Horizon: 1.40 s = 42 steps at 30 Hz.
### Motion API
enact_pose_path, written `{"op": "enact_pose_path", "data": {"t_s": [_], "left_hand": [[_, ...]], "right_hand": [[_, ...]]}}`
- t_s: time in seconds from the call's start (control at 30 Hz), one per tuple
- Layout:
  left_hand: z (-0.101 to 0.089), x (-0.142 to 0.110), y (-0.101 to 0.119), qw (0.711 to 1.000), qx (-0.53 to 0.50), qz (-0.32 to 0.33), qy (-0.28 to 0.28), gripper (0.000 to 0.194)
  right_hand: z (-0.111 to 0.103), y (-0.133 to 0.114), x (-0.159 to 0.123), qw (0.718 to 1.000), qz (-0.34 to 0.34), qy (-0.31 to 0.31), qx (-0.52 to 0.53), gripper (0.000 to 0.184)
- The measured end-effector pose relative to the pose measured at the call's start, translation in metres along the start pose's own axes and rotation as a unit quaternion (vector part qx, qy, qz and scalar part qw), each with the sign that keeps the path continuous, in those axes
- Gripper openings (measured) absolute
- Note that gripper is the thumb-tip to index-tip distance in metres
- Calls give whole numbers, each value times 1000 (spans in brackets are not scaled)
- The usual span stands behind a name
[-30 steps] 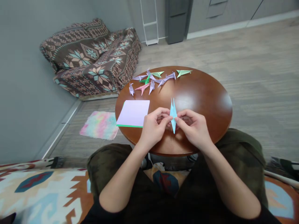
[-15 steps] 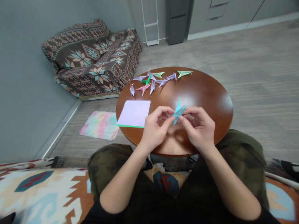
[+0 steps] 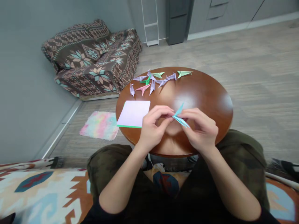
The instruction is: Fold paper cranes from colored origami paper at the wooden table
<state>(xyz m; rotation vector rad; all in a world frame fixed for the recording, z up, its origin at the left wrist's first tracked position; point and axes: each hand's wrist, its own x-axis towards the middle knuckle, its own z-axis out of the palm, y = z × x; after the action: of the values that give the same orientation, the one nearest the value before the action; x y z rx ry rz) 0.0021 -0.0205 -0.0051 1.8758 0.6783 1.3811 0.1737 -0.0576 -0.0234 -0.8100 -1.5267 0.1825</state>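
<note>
A light blue folded paper crane [image 3: 179,115] is held between my two hands above the near half of the round brown table [image 3: 205,93]. My left hand [image 3: 155,124] pinches its left end between thumb and fingers. On the other side, my right hand [image 3: 201,126] grips the paper's right part, its fingers bent around the folds. One pointed flap sticks up and away from me, while narrow layers angle down to the right. The fingers partly hide the paper, so its full shape is not visible.
Several folded paper cranes [image 3: 152,87] in purple, green and pink stand at the table's far left. A stack of square paper [image 3: 133,113], lilac on top with green beneath, lies left of my hands. Beyond are a covered sofa [image 3: 93,62] and a pastel rug [image 3: 100,124].
The blue paper has turned in my fingers: its layers, which pointed up to the right, now slant down to the right. My right hand has shifted slightly right, my left slightly left.
</note>
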Motion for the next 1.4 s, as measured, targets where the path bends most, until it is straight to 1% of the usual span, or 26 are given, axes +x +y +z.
{"op": "enact_pose_path", "data": {"t_s": [0.07,0.17,0.23,0.3,0.37,0.47,0.57,0.73,0.93,1.07,1.23,1.4], "left_hand": [[2,-1,0,999,-37,-32,-5,7],[5,-2,0,993,-84,-78,5,9],[6,-3,-1,990,-107,-89,14,11],[7,-3,-2,989,-122,-86,21,16],[7,-3,-3,990,-119,-68,17,18],[6,-3,-3,997,-75,-27,-6,11],[5,-2,-1,999,-50,-8,-5,9],[7,-2,-1,998,-58,-34,15,10],[10,-3,1,995,-71,-69,30,9],[9,-3,1,993,-78,-86,30,10],[5,-1,-1,989,-76,-122,19,7],[2,0,-1,982,-103,-158,12,8]], "right_hand": [[1,1,-1,1000,12,7,17,31],[2,1,-2,999,18,12,31,34],[2,0,-2,1000,12,9,26,34],[2,-2,-1,1000,5,12,14,33],[2,-3,0,1000,2,18,6,32],[1,-4,0,1000,6,18,3,31],[1,-3,0,1000,12,17,6,32],[0,-1,1,1000,29,6,6,28],[0,2,0,1000,17,4,-10,24],[0,2,0,1000,15,5,-13,21],[0,4,0,999,36,-17,-25,20],[0,4,0,999,41,-21,-29,19]]}}
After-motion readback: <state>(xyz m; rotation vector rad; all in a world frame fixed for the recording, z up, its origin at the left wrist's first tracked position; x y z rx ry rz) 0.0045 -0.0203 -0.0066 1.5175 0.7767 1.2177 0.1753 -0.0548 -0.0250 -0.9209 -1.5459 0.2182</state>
